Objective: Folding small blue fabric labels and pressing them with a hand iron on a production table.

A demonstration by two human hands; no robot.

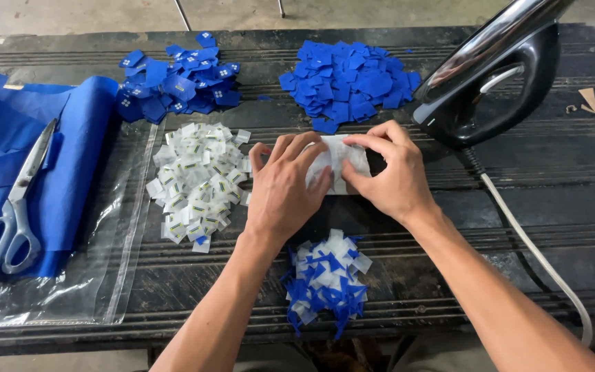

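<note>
My left hand and my right hand meet over a small white piece of thin fabric or paper on the dark worktable. Both hands pinch it with their fingertips. Just below my hands lies a pile of blue and white scraps. Left of my left hand sits a heap of small white labels. A black iron stands tilted right beside my right hand.
Two heaps of blue fabric squares lie at the back: one with white marks, one plain. Folded blue cloth with scissors lies at the left, over a clear plastic bag. The iron's white cord trails right.
</note>
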